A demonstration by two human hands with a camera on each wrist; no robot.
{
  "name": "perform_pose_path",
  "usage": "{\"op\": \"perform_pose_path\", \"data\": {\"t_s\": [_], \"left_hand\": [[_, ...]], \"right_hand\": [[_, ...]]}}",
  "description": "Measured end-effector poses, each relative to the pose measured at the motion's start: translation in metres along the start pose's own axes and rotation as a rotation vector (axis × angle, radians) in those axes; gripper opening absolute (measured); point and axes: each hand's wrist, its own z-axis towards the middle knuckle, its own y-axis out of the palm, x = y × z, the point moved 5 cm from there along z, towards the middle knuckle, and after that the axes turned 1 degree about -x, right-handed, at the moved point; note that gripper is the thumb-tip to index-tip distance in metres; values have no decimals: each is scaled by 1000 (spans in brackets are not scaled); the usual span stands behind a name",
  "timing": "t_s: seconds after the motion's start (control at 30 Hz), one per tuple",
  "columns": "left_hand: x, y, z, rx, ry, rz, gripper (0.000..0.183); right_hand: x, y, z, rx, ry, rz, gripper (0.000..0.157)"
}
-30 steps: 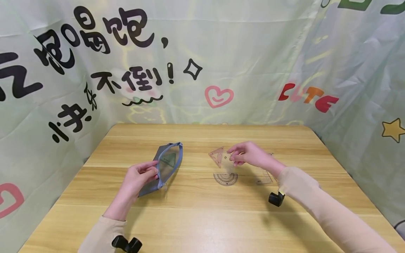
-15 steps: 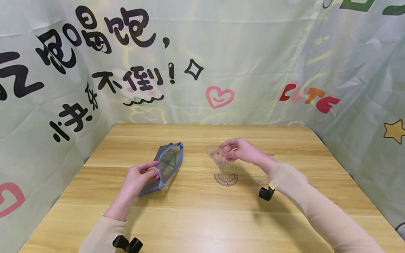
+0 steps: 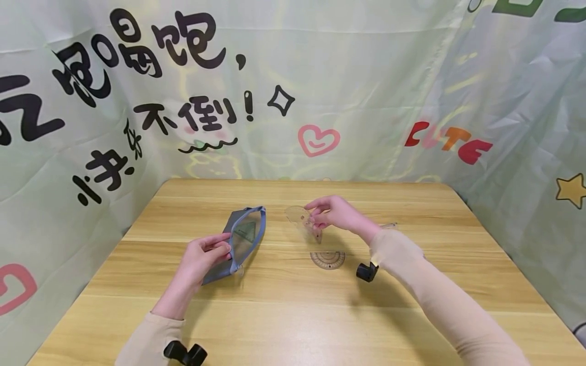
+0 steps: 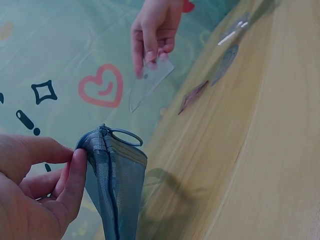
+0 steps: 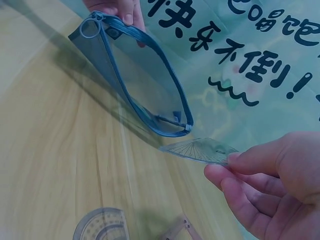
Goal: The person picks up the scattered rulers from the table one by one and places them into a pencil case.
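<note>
The left hand (image 3: 203, 256) pinches the rim of a blue-grey mesh pouch (image 3: 245, 248) between thumb and fingers on the left side of the tabletop (image 3: 293, 315), and the pouch's mouth gapes toward the right, edged by a blue zip with a ring pull (image 5: 90, 26) at its near end. A green triangular piece (image 3: 245, 231) shows inside the pouch; whether the pouch's base touches the tabletop, one cannot tell. To the right, the right hand (image 3: 336, 212) grips a clear plastic piece (image 5: 200, 151) by its edge with thumb and fingertips, holding it above the tabletop and apart from the pouch (fine radiating lines mark its surface). Below the right hand lies a pink set square (image 4: 193, 96), with a semicircular protractor (image 3: 327, 260) on its near side, the two near each other but apart. Farther right, another clear piece (image 3: 390, 225) is partly hidden by the right sleeve (image 3: 407, 256). A small black device (image 3: 185, 352) sits at the left wrist. Beyond the far edge hangs a pale green cloth (image 3: 366, 76) printed with dark characters and a pink heart (image 3: 319, 141).
</note>
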Motion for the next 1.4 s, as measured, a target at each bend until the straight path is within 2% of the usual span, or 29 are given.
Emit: {"op": "perform_pose_path", "data": {"t_s": [0.23, 0.7, 0.97, 1.4], "left_hand": [[0, 0, 1, -1, 4, 4, 44], [-1, 0, 1, 1, 9, -34, 45], [1, 0, 0, 2, 8, -19, 45], [1, 1, 1, 9, 16, -54, 47]], "right_hand": [[-2, 6, 10, 3, 4, 0, 41], [-19, 25, 30, -15, 11, 78, 38], [-22, 30, 40, 10, 15, 196, 40], [-21, 43, 43, -30, 16, 250, 41]]}}
